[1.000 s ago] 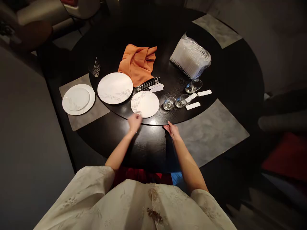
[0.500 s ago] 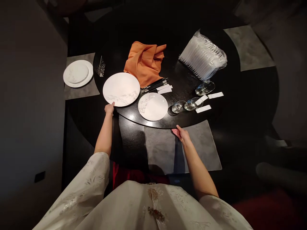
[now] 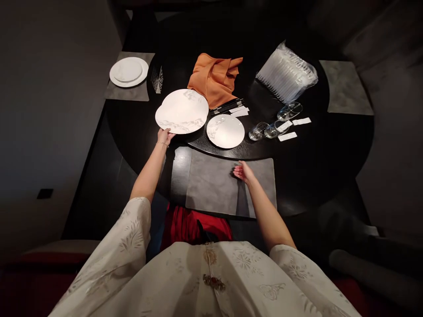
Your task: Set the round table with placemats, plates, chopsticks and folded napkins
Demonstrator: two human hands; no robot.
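My left hand (image 3: pixel 165 136) is closed on the near rim of a large white dinner plate (image 3: pixel 180 118) with grey marbling, thumb on top and fingers below. The plate is raised and partly covers another large plate (image 3: pixel 195 95) behind it. Over the grey placemat (image 3: pixel 211 185), near the edge of the round turntable, my right hand (image 3: pixel 243 171) is open with loosely bent fingers and holds nothing. A smaller white plate (image 3: pixel 226 132) lies on the turntable between the two hands.
An orange cloth (image 3: pixel 214 79), black chopsticks (image 3: pixel 228 106), drinking glasses (image 3: pixel 257 131), small white rests (image 3: pixel 287 137) and a plastic-wrapped white bundle (image 3: pixel 287 75) lie on the turntable. To the left, stacked plates (image 3: pixel 128 72) sit on a placemat beside a patterned holder (image 3: pixel 157 80). Another placemat (image 3: pixel 345 88) lies right.
My left hand has lifted the top large plate off the one beneath and shifted it toward the left. My right hand has left the turntable edge. The whole view has shifted.
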